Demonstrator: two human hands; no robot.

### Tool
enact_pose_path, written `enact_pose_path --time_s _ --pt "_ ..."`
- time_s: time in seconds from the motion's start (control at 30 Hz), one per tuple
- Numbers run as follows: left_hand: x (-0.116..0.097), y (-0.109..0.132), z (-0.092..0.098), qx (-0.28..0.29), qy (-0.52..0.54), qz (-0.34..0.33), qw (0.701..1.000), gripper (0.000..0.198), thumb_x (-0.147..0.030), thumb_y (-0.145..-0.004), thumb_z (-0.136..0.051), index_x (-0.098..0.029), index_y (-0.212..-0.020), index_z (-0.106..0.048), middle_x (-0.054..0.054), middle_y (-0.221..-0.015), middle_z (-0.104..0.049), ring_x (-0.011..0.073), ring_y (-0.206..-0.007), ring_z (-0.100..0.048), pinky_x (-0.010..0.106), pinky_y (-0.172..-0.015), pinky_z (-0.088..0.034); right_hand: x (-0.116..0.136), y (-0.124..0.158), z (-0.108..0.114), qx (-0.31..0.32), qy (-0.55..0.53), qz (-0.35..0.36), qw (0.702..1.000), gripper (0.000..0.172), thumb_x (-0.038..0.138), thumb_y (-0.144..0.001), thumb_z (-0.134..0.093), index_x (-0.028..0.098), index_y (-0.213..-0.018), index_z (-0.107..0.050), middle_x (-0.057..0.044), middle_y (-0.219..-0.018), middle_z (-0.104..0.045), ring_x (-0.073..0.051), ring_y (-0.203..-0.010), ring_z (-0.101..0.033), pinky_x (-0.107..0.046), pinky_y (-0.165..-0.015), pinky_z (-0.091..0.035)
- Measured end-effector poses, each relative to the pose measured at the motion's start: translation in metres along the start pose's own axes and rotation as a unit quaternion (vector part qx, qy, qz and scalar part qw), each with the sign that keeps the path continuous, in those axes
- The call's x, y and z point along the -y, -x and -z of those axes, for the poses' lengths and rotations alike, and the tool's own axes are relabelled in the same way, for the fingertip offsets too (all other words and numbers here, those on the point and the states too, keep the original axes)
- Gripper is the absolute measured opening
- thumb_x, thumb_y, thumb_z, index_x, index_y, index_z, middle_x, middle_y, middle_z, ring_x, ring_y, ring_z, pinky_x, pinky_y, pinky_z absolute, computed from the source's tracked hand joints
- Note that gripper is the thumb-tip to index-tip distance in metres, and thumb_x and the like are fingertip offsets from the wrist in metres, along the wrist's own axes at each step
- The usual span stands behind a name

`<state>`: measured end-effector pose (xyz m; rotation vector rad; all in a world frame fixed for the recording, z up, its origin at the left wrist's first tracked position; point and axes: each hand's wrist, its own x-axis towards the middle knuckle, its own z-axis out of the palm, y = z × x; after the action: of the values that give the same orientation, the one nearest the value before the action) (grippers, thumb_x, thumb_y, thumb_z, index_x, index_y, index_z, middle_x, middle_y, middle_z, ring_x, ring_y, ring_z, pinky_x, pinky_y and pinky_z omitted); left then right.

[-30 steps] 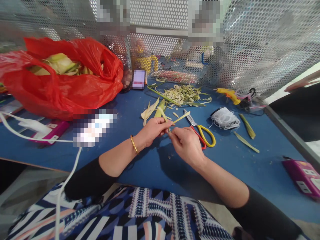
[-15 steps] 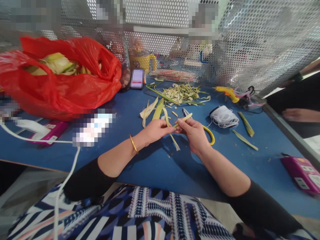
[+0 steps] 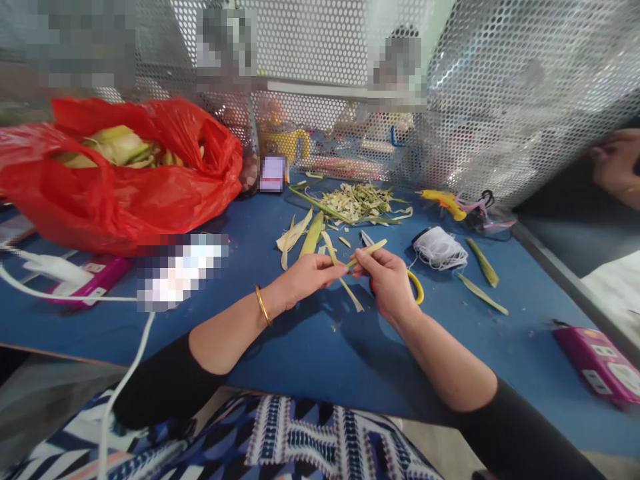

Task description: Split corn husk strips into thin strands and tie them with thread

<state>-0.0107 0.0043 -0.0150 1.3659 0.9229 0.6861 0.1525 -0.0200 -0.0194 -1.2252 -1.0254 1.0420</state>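
Note:
My left hand [image 3: 310,275] and my right hand [image 3: 387,283] meet over the blue table [image 3: 300,347], both pinching a thin pale green leaf strip [image 3: 369,249] that pokes up to the right between the fingertips. A second loose strip [image 3: 345,285] hangs down from where the fingers meet. Under my right hand lie the scissors [image 3: 415,285] with yellow and red handles, mostly hidden. A gold bangle sits on my left wrist.
A red plastic bag [image 3: 125,180] of green leaves stands at the left. Leaf trimmings [image 3: 357,200], a ball of white thread [image 3: 439,247], a yellow glue gun [image 3: 445,200], leaf pieces [image 3: 483,263] and pink power strips [image 3: 597,363] lie on the table. Perforated metal screen behind. Another person's hand [image 3: 617,167] at far right.
My right hand has moved up from in front of the scissors to meet my left hand, and a leaf strip now hangs loose below the fingers. The view has shifted slightly.

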Motion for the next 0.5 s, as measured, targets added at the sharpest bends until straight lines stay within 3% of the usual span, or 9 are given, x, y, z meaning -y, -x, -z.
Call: enact_pose_path --time_s 0.2,0.5 --pt "0.0011 -0.0029 -0.0015 -0.034 0.077 0.034 0.996 0.023 -0.035 -0.094 -0.062 -0.02 -0.081 -0.072 0.003 -0.061 -0.065 0.0103 -0.047 -0.049 0.024 -0.047 -0.035 -0.0002 -0.0003 0.0002 -0.002 -0.008 -0.011 1.0 0.046 0.063 -0.06 -0.086 0.021 -0.071 -0.071 0.001 -0.059 -0.066 -0.014 -0.054 -0.06 -0.03 -0.061 -0.055" --pt "-0.005 0.0018 -0.0026 -0.057 0.038 0.059 0.996 0.008 -0.016 -0.079 -0.08 -0.013 -0.081 -0.072 0.001 -0.066 -0.068 0.0082 -0.046 -0.059 0.021 -0.043 -0.032 -0.0035 0.001 -0.0022 0.009 -0.01 -0.018 1.0 0.039 0.056 -0.065 -0.084 0.02 -0.071 -0.07 0.001 -0.059 -0.065 -0.012 -0.054 -0.058 -0.03 -0.061 -0.055"
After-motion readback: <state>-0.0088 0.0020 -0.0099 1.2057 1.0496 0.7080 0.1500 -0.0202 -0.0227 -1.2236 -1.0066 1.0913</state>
